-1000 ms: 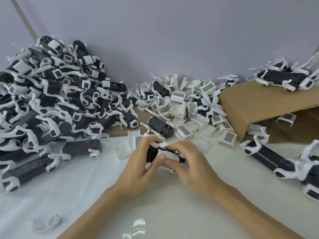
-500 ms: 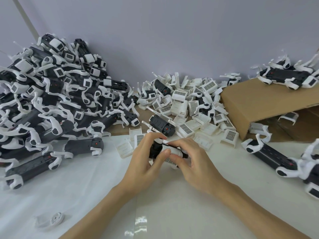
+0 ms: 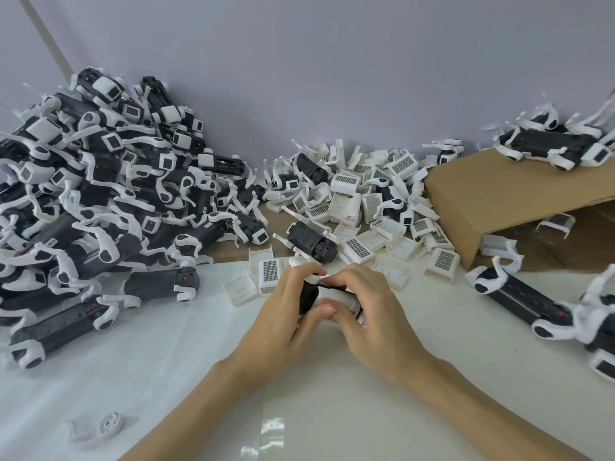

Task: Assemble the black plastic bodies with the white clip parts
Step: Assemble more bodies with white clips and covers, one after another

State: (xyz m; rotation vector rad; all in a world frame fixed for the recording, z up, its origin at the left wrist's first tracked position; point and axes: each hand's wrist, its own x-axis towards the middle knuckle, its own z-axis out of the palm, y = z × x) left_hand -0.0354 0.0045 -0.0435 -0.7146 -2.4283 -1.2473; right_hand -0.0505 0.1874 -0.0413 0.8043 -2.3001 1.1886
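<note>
left hand (image 3: 283, 319): fingers curled round black body (image 3: 307, 296); thumb pressing white clip (image 3: 339, 302)
right hand (image 3: 372, 311): pinches the same white clip; fingertips over its top
pile of assembled units (image 3: 100, 201): far left on table (image 3: 166, 361)

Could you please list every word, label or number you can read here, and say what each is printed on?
No text can be read.
White clip parts: dark printed grids, too small to read.
Black bodies in the left pile: small white stickers, blurred.
Cardboard box: no print visible.
</note>
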